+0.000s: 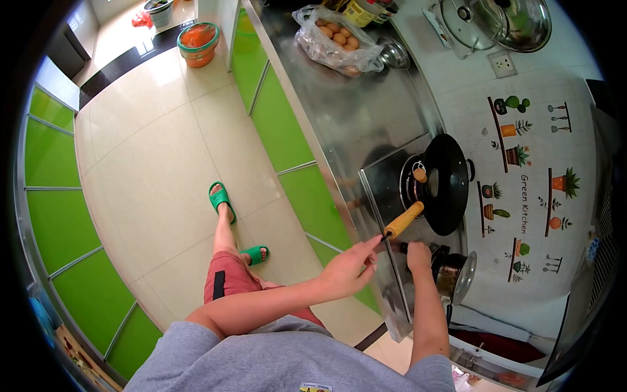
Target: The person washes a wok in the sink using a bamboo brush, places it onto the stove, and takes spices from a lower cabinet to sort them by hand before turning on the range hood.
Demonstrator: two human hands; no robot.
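Observation:
My left hand (349, 269) reaches across with its index finger stretched out, the tip by the metal end of the wooden handle (405, 220) of a black wok (447, 186). Its other fingers are loosely bent, and nothing shows in them. Closed around a black handle, my right hand (418, 257) is just beside a metal pot (449, 273). The wok is tilted over the burner, its dark inside toward the wall. A small wooden knob (420, 175) shows at the wok's near side.
A bag of eggs (338, 36) and a metal bowl (393, 52) sit on the steel counter (356, 111). Glass lids (526, 23) are near the wall socket (502, 64). Green cabinets (281, 130) run below the counter. An orange bucket (198, 46) stands on the floor.

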